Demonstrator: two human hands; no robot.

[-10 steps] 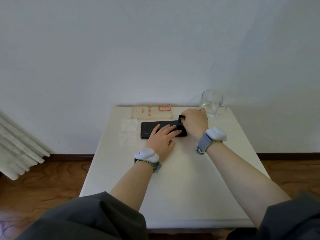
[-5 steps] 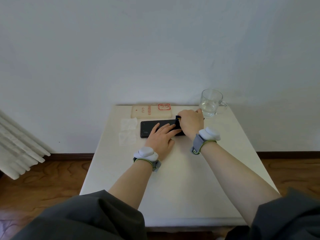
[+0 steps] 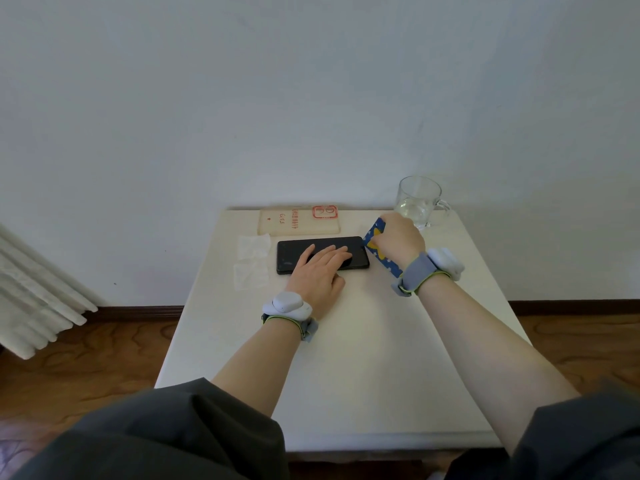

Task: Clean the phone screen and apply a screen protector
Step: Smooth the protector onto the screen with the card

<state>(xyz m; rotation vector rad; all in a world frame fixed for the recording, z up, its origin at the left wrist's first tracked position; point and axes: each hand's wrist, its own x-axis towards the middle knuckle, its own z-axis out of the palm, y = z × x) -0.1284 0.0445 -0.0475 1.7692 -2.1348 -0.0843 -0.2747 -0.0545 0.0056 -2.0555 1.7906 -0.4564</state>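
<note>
A black phone (image 3: 294, 254) lies flat, screen up, at the far side of the white table (image 3: 363, 358). My left hand (image 3: 317, 271) rests on it with fingers spread flat over the right half of the screen. My right hand (image 3: 398, 239) grips a blue card with a yellow pattern (image 3: 379, 249), held on edge just off the phone's right end. Two used white wipes (image 3: 252, 245) lie left of the phone.
A cream flat package with red print (image 3: 298, 221) lies behind the phone by the wall. A glass mug with some water (image 3: 419, 200) stands at the far right corner, close behind my right hand. A white radiator (image 3: 34, 306) is at the left.
My right hand has slid rightward along the phone and off its right end, and the blue card now shows. My left hand has stayed pressed on the screen.
</note>
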